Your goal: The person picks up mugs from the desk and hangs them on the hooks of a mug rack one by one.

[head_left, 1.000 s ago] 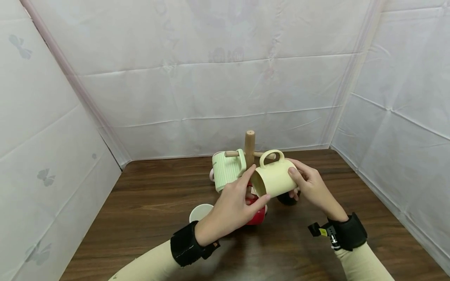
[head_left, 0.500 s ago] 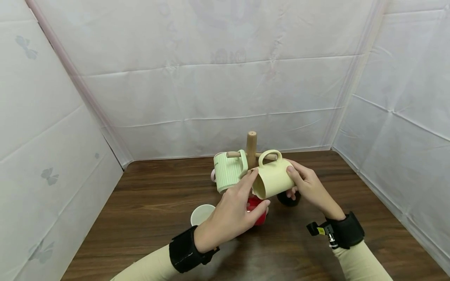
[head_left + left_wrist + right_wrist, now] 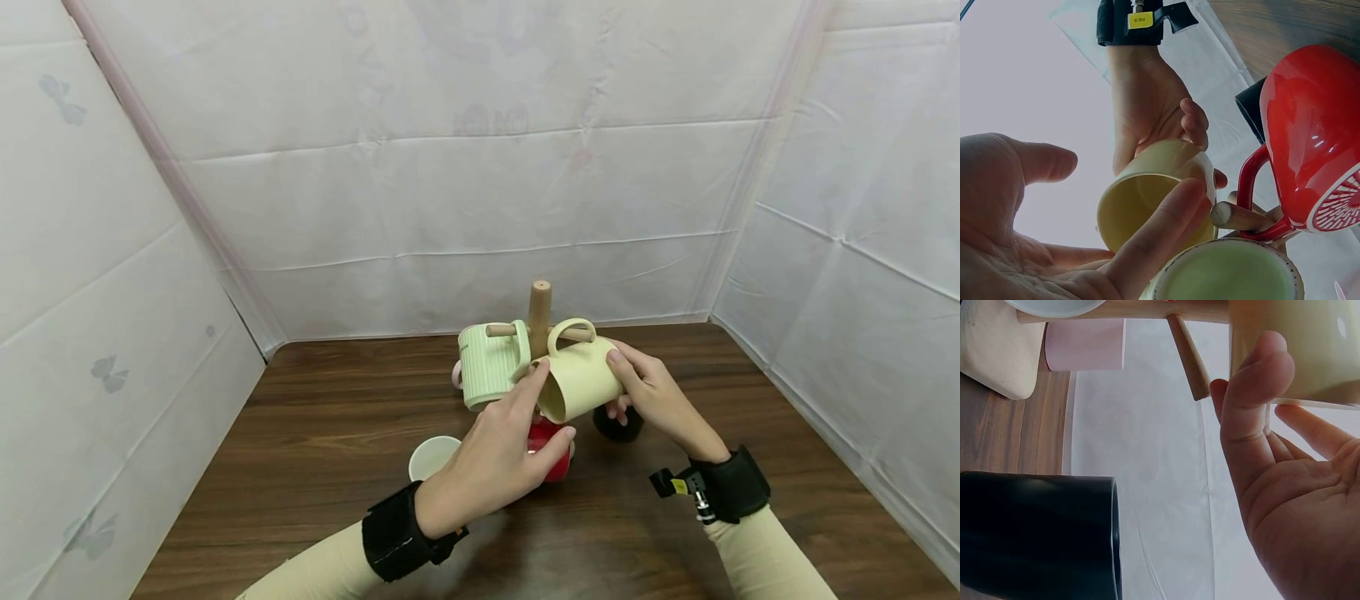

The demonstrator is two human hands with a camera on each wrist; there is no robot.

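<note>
My right hand (image 3: 660, 400) holds a pale yellow mug (image 3: 592, 379) lying on its side in the air, handle up and mouth toward the left. The thumb is on its near side, with the other fingers behind and below. A peg of the wooden mug tree (image 3: 540, 304) overlaps the loop of the mug's handle in the head view. My left hand (image 3: 491, 446) has its fingers extended, the fingertips at the mug's rim and the thumb held away from it. In the left wrist view those fingers cross the mouth of the yellow mug (image 3: 1179, 153).
A ribbed green mug (image 3: 483, 371) hangs on the tree's left peg, a pink mug (image 3: 456, 375) behind it. A red mug (image 3: 1316, 125) hangs by its handle lower down. A black mug (image 3: 1035, 531) stands at right, a white cup (image 3: 427, 454) at front left.
My left thumb has come off the yellow mug's lower rim. The yellow mug and my right hand have shifted slightly left, toward the tree's post.
</note>
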